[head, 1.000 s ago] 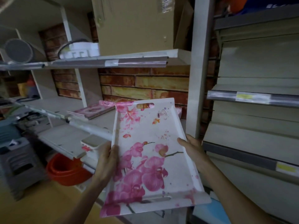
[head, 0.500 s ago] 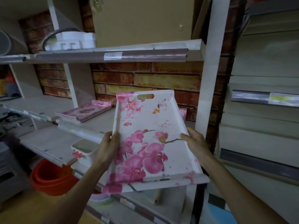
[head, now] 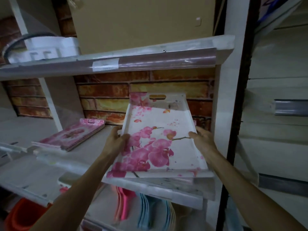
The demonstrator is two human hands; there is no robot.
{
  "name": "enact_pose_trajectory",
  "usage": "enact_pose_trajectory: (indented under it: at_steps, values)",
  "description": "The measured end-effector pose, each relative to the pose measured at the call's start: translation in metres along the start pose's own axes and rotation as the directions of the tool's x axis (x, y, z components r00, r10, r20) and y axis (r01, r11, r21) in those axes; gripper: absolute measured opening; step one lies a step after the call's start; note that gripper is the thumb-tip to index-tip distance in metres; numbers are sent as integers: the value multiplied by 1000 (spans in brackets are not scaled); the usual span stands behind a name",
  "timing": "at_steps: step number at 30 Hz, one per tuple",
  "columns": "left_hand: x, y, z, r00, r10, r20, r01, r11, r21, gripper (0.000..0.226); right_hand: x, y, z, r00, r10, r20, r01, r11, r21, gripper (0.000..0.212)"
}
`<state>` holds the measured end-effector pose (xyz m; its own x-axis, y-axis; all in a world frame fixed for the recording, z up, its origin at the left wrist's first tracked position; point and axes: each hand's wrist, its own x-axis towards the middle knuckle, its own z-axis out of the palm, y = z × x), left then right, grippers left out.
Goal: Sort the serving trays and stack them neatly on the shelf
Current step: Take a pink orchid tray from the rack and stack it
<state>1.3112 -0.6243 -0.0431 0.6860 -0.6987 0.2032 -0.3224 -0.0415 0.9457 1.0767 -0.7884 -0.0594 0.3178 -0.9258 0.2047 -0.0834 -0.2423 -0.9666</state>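
Between our two hands sits the orchid tray (head: 160,139), white with pink blossoms, held level over the middle shelf (head: 93,147) at its right end. Our left hand (head: 116,139) grips the tray's left rim, thumb curled over the edge onto the printed face, the other fingers wrapped underneath and out of sight. Our right hand (head: 202,139) holds the right rim the same way, thumb on top near the branch print, the remaining fingers hidden below. Under the tray's near edge we make out what looks like more trays already lying there; we cannot tell how many.

As we judge it, this tray is nearly placed but not yet released, so the step is unfinished. One sorted pile is already down: the pink tray stack (head: 71,137) lies left of our left fingers, well apart from them, on the same shelf. How many trays remain to sort we cannot see.

Beyond our fingertips the brick-pattern back wall (head: 116,90) closes the bay, and the tray's far handle end sits close to it. Just right of our right fingers rises the white upright post (head: 223,100), which leaves little room on that side. Above our hands runs the upper shelf (head: 116,62) carrying a cardboard box (head: 141,22) and a white container (head: 50,45). Below our wrists, coloured plastic items (head: 146,212) stand on the lower shelf, and an orange tub (head: 21,215) sits at lower left.
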Motion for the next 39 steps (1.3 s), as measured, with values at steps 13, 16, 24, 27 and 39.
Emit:
enact_pose_trajectory:
  at_steps: [13,16,24,27,39]
  values:
    - [95,-56,29,988,38,151,-51,995,83,35,38,36,30,988,36,-149,-67,975,-213,32]
    - [107,-70,38,982,35,184,-59,990,125,34,39,47,30,981,85,-174,-126,964,-236,32]
    - [124,-90,51,971,55,233,-111,965,237,30,37,68,34,973,119,-198,-177,936,-305,28]
    - [127,-97,53,967,48,252,-120,952,280,28,39,74,36,972,114,-207,-183,918,-352,26]
    - [134,-110,55,961,62,271,-169,904,393,35,42,86,42,979,74,-189,-158,864,-479,16]
